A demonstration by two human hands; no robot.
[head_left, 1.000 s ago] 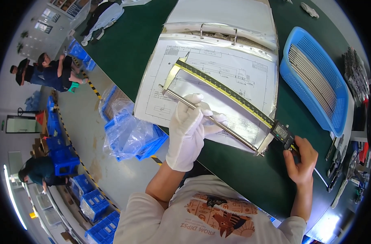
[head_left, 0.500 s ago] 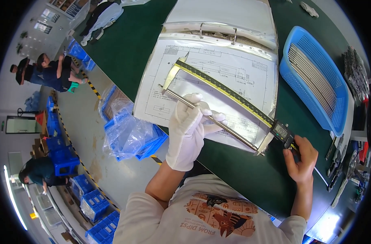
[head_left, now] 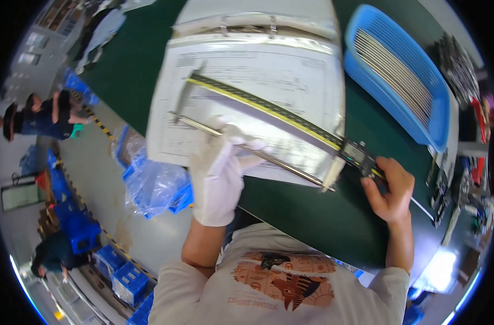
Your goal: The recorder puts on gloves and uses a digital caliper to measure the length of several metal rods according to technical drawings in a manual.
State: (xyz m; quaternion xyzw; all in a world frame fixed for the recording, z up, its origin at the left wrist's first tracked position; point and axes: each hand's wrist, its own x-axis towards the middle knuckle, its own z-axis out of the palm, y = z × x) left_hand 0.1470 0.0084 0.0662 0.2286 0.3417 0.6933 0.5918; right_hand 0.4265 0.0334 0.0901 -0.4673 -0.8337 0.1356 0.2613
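Between the thumb and fingers of the gloved left hand (head_left: pixel 218 179), a slim metal rod (head_left: pixel 293 169) is grasped near its middle, slanting from upper left to lower right. At the lower right, the bare right hand (head_left: pixel 390 189) grips the display end of a long caliper (head_left: pixel 263 111), thumb on one side and fingers on the other. The rod spans the gap between the caliper's two jaws, with one end near each. Blur hides whether both ends touch squarely.

Caution: a tilted rod could give a false reading; uneven support from the left hand would be the cause. Excess push from the right hand could bow the rod or shift the slider. A loose glove grip could let the smooth rod slip out.

Beneath both items, an open ring binder (head_left: pixel 312 70) displays a drawing sheet; the rod's lower end reaches past it, above the green table (head_left: pixel 290 216). Farther right, a blue basket (head_left: pixel 440 111) contains a row of similar rods (head_left: pixel 396 70).
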